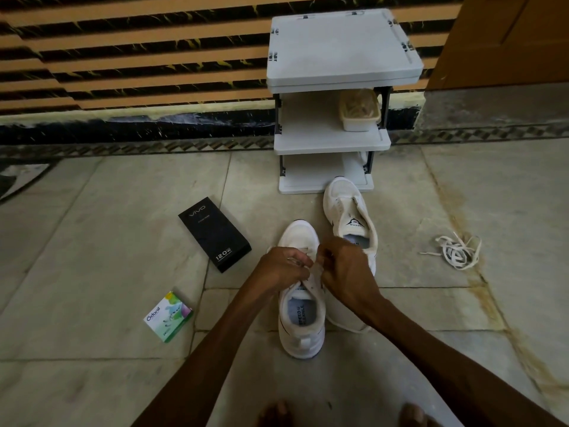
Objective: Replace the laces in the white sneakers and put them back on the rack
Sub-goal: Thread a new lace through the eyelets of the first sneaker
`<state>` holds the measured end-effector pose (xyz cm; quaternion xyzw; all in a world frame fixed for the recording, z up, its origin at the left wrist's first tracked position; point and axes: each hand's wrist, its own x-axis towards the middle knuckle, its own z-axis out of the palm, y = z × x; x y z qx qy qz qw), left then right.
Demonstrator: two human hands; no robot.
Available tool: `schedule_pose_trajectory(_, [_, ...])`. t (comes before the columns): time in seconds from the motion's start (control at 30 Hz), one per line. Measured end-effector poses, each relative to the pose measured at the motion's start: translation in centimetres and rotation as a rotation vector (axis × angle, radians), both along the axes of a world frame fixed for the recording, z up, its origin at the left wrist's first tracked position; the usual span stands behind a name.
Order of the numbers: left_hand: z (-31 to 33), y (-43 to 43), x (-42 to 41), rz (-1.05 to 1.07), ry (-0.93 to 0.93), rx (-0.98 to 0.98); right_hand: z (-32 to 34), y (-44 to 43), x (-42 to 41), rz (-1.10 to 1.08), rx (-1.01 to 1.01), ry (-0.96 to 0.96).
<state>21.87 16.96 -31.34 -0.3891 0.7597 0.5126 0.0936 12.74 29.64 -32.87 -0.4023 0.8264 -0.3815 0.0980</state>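
Fingers point(298, 261) of both hands pinch the lace point(313, 277) over the near sneaker point(303, 328).
Above its eyelets the left hand point(278, 268) and right hand point(346, 269) meet; the far sneaker point(349, 208) lies on the floor point(123, 241) just before the rack point(332, 143), loose laces point(458, 249) well right.

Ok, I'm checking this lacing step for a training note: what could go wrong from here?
The left hand and right hand pinch the lace at the near sneaker; an eyelet could be skipped or the ends left uneven. The loose lace on the floor to the right might get mixed up with it.
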Motion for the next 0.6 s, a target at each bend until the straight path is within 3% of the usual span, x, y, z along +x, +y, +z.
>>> schedule_pose_trajectory(0.13, [0.0, -0.1, 0.4, 0.019, 0.023, 0.027, 4.3, -0.1, -2.2, -0.202, -0.326, 0.006])
schedule_pose_trajectory(0.17, [0.2, 0.0, 0.4, 0.014, 0.022, 0.027, 5.8, -0.3, -2.6, -0.247, -0.458, -0.145])
schedule_pose_trajectory(0.23, [0.2, 0.1, 0.2, -0.010, 0.025, 0.031, 8.6, -0.6, -3.0, -0.238, -0.690, -0.635])
schedule_pose_trajectory(0.27, [0.3, 0.2, 0.2, -0.037, 0.023, 0.026, 9.5, -0.7, -3.0, -0.192, -0.709, -0.808])
schedule_pose_trajectory(0.3, [0.3, 0.3, 0.2, -0.066, 0.017, 0.019, 10.0, -0.9, -3.0, -0.157, -0.610, -0.853])
schedule_pose_trajectory(0.37, [0.3, 0.6, 0.3, -0.117, 0.001, -0.011, 8.8, -1.0, -2.7, -0.093, -0.141, -0.628])
schedule_pose_trajectory(0.43, [0.2, 0.6, 0.5, -0.161, -0.020, -0.092, 5.7, -0.9, -1.9, 0.099, 0.427, -0.127])
schedule_pose_trajectory(0.47, [0.4, 0.6, 0.7, -0.214, -0.029, -0.170, 4.1, -0.7, -1.3, 0.204, 0.587, 0.063])
schedule_pose_trajectory(0.53, [0.3, 0.4, 1.0, -0.300, -0.038, -0.345, 1.7, -0.1, -0.5, 0.305, 0.686, 0.202])
schedule_pose_trajectory(0.6, [0.7, 0.3, 1.1, -0.326, -0.036, -0.393, 1.4, -0.1, -0.6, 0.321, 0.619, 0.165])
